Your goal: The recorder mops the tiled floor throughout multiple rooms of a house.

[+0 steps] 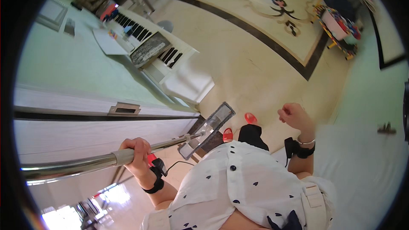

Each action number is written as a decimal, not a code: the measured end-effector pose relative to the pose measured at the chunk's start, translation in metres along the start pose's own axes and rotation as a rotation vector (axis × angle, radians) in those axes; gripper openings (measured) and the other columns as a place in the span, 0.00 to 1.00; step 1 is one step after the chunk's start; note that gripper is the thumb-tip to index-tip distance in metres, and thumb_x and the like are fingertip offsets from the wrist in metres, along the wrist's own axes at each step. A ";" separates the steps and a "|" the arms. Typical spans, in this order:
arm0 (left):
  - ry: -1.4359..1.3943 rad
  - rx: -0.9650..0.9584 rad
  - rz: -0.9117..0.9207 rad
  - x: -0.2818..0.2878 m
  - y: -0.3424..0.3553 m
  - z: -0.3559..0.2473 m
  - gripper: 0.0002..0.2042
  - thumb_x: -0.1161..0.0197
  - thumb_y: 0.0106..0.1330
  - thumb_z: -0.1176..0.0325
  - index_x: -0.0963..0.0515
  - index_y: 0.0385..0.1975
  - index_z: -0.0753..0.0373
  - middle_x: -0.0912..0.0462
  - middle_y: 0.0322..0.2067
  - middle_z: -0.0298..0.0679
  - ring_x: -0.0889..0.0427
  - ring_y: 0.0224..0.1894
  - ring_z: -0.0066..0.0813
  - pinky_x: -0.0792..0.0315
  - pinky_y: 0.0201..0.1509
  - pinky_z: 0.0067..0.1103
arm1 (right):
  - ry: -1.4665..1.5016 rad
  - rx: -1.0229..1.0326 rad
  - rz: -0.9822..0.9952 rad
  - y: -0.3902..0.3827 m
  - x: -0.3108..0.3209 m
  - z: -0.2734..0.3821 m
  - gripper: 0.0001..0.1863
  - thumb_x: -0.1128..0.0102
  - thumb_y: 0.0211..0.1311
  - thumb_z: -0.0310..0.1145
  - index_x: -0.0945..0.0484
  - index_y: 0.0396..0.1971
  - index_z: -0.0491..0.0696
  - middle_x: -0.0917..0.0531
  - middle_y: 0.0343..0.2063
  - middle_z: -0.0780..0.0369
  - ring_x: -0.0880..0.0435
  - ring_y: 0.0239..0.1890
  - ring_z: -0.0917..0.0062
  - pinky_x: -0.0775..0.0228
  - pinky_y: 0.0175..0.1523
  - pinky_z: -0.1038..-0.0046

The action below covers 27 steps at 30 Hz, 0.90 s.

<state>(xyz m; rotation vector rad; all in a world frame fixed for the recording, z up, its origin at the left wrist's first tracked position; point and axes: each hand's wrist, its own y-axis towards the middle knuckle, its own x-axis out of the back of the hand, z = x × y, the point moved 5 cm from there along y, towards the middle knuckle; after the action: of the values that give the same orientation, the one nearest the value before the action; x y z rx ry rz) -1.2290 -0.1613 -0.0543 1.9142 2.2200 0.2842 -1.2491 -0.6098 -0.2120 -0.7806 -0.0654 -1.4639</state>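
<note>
My left hand (135, 153) grips the shiny metal pole (76, 164) of a flat mop. The pole runs from the left edge down to the rectangular grey mop head (211, 125), which rests on the cream tiled floor just ahead of my red slippers (238, 127). My right hand (294, 116) hangs free at my side, fingers curled into a loose fist with nothing in it. Both wrists carry black straps, and the right wrist also has a thin bracelet.
A white upright piano (149, 49) with open keys and a white bench (189, 83) stands against the pale green wall to the left. A dark border strip (272, 44) crosses the floor. A colourful toy rack (338, 27) stands at the far right.
</note>
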 end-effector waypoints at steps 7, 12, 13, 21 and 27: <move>0.149 -0.157 -0.045 -0.032 -0.004 -0.009 0.08 0.47 0.55 0.81 0.36 0.17 0.66 0.36 0.09 0.34 0.39 0.10 0.21 0.43 0.14 0.18 | -0.370 0.303 0.232 0.168 0.001 0.032 0.14 0.45 0.52 0.34 0.27 0.17 0.37 0.25 0.16 0.49 0.26 0.19 0.59 0.35 0.26 0.67; 0.294 -0.229 -0.174 -0.032 -0.029 -0.038 0.08 0.45 0.52 0.78 0.36 0.16 0.65 0.34 0.09 0.37 0.34 0.10 0.25 0.40 0.13 0.17 | -0.637 0.522 0.392 0.242 -0.030 0.099 0.15 0.49 0.52 0.35 0.27 0.18 0.37 0.25 0.19 0.47 0.24 0.24 0.54 0.34 0.29 0.61; 0.321 -0.223 -0.222 -0.026 -0.040 -0.042 0.08 0.45 0.52 0.78 0.36 0.16 0.65 0.34 0.09 0.37 0.34 0.10 0.25 0.40 0.13 0.17 | -0.650 0.559 0.432 0.250 -0.047 0.101 0.15 0.49 0.52 0.35 0.27 0.18 0.37 0.25 0.19 0.47 0.24 0.24 0.54 0.34 0.29 0.61; 0.509 -0.364 -0.563 -0.025 -0.155 -0.080 0.10 0.45 0.51 0.78 0.39 0.13 0.62 0.35 0.06 0.35 0.34 0.08 0.23 0.40 0.10 0.16 | -0.783 0.962 0.898 0.234 -0.217 0.113 0.14 0.50 0.52 0.34 0.26 0.16 0.39 0.25 0.16 0.49 0.26 0.17 0.58 0.35 0.25 0.64; 0.618 -0.374 -0.815 0.018 -0.260 -0.081 0.09 0.45 0.53 0.75 0.37 0.15 0.62 0.34 0.07 0.34 0.35 0.08 0.22 0.43 0.09 0.15 | -0.815 0.979 1.352 0.136 -0.354 0.139 0.14 0.51 0.52 0.34 0.26 0.16 0.39 0.26 0.15 0.49 0.27 0.15 0.62 0.36 0.24 0.64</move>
<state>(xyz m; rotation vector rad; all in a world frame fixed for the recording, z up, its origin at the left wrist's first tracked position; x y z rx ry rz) -1.5010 -0.1821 -0.0468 0.6746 2.8127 1.1434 -1.1234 -0.2471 -0.3391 -0.3463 -0.6723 0.2839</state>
